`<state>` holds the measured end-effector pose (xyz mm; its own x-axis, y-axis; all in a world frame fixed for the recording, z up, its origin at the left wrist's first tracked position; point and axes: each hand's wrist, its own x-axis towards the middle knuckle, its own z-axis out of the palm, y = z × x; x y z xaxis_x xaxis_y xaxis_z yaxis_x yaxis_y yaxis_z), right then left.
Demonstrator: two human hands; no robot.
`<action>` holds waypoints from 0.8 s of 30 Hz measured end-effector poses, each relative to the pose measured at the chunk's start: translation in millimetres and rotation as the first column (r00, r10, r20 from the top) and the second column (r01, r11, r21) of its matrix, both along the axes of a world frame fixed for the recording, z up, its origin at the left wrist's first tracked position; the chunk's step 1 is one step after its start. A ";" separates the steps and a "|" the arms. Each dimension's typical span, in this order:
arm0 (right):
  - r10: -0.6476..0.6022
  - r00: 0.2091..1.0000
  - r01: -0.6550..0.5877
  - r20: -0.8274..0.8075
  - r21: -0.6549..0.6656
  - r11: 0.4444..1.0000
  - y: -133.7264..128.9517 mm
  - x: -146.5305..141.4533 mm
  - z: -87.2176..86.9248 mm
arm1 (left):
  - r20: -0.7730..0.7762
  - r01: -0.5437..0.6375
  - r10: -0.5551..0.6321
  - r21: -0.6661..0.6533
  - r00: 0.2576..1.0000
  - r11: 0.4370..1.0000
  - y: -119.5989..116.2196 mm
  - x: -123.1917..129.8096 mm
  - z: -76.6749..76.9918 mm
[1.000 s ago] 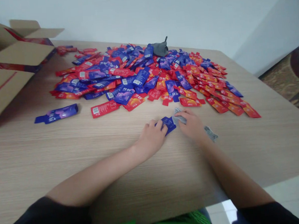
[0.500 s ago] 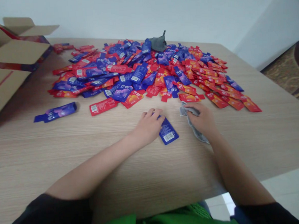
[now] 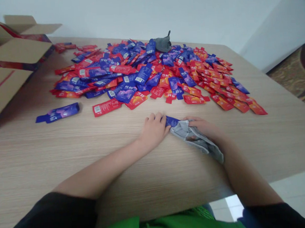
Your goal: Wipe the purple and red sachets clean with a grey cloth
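Observation:
My left hand (image 3: 155,128) is closed on one end of a blue pouch (image 3: 172,121) that lies on the table in front of me. In my right hand (image 3: 202,126) is a grey cloth (image 3: 195,139), bunched at the fingers and trailing toward my wrist. The cloth covers the pouch's right part, so its barcode end is hidden. Just beyond my hands, a heap of red and blue pouches (image 3: 139,73) spreads over the table.
An open cardboard box (image 3: 16,51) stands at the left. A single blue pouch (image 3: 58,113) and a red pouch (image 3: 107,107) lie before the heap. A dark grey cloth bundle (image 3: 163,44) rests on top at the back, near the wall.
My right hand has moved the grey cloth leftward onto the blue pouch. The cloth has spread out and now covers part of it. My left hand stays nearly in place.

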<state>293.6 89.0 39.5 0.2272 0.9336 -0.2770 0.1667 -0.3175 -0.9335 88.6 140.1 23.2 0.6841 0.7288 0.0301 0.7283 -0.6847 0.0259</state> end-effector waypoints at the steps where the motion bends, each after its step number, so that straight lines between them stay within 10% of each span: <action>1: 0.016 1.000 -0.016 -0.003 -0.043 0.999 2.3 -0.6 -3.2 | -0.012 -0.014 0.014 -0.004 1.000 1.000 -2.8 0.0 2.2; 7: 0.115 0.993 -0.114 -0.005 -0.165 0.980 7.2 10.7 -9.8 | -0.093 -0.070 0.067 -0.025 0.993 0.997 -31.0 -5.8 14.4; 15: -0.253 0.907 0.143 0.335 0.320 0.936 16.7 9.8 -1.0 | -0.117 0.011 -0.020 -0.074 0.993 0.997 -38.0 -2.2 13.4; 19: -0.256 0.805 -0.093 0.536 0.541 0.836 14.9 -34.0 -9.1 | -0.089 0.003 -0.009 -0.062 0.996 0.998 -39.6 1.7 11.9; 24: -0.009 0.538 -0.425 0.843 0.280 0.861 8.0 -64.3 -40.2 | -0.095 -0.018 0.014 -0.051 0.995 0.999 -49.9 0.5 3.1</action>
